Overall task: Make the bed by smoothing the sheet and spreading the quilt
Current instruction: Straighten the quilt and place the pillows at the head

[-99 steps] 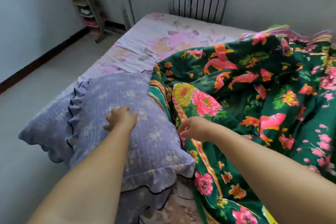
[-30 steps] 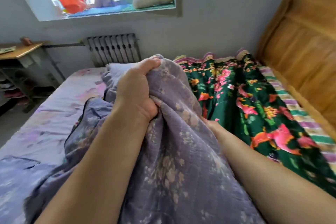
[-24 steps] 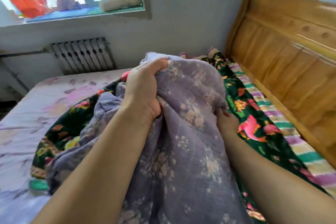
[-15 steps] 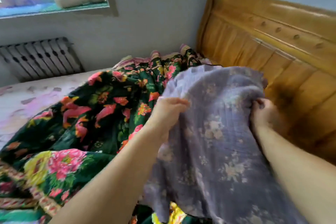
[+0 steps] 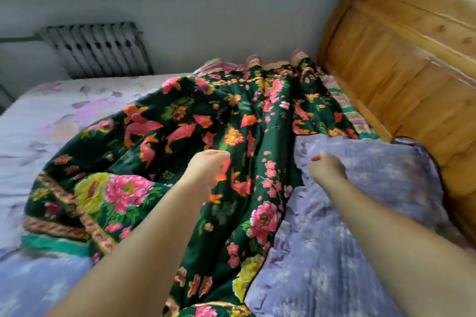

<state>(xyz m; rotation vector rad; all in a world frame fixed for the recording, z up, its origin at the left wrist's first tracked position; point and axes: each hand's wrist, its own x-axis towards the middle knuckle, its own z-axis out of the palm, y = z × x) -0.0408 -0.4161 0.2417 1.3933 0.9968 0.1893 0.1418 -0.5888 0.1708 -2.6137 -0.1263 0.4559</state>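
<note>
Quilt (image 5: 206,141), green floral, bunched on sheet (image 5: 51,110) under and beyond left fingers | pillow (image 5: 360,201), lilac, against headboard (image 5: 399,72), beneath right fingers | left hand (image 5: 206,167): fingers curled, holding nothing, above quilt | right hand (image 5: 325,168): fingers loosely curled over pillow, grip unclear

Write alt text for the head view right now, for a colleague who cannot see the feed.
Two bare forearms reach over a bed: the left hand hovers with curled fingers over a rumpled dark green floral quilt, and the right hand rests on a lavender quilted pillow lying against the wooden headboard. A pale purple flowered sheet lies bare at left.
</note>
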